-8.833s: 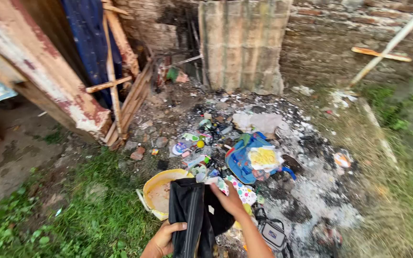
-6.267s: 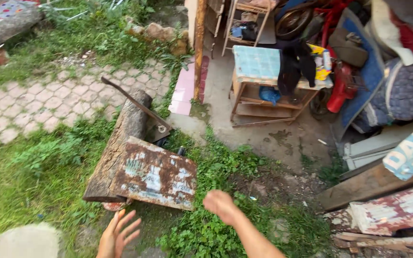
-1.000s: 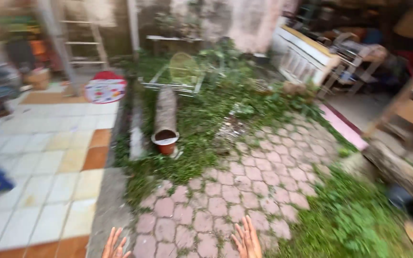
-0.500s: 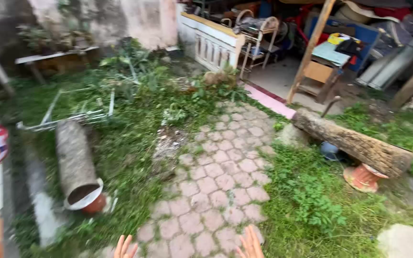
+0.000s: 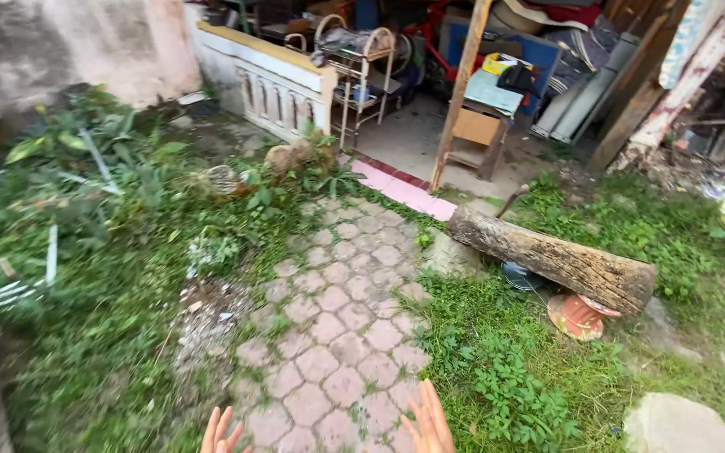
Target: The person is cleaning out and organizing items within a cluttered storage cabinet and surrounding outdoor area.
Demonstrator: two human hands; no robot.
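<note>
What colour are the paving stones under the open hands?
Faded reddish-pink, with moss and grass in the joints: the paving stones show best in the head view.

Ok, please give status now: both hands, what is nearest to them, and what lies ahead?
Left hand and right hand open, empty, fingers spread. Both over the paved path, touching nothing. Log lies ahead on the right, grass beside it.

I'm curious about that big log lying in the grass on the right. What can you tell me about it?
The log is thick, round and brown, with rough cracked bark; it looks like weathered wood. It lies tilted across the grass beside the paved path, its near cut end resting on a toppled terracotta-coloured pot. A dark bent rod sticks up near its far end. Neither hand touches it.
</note>
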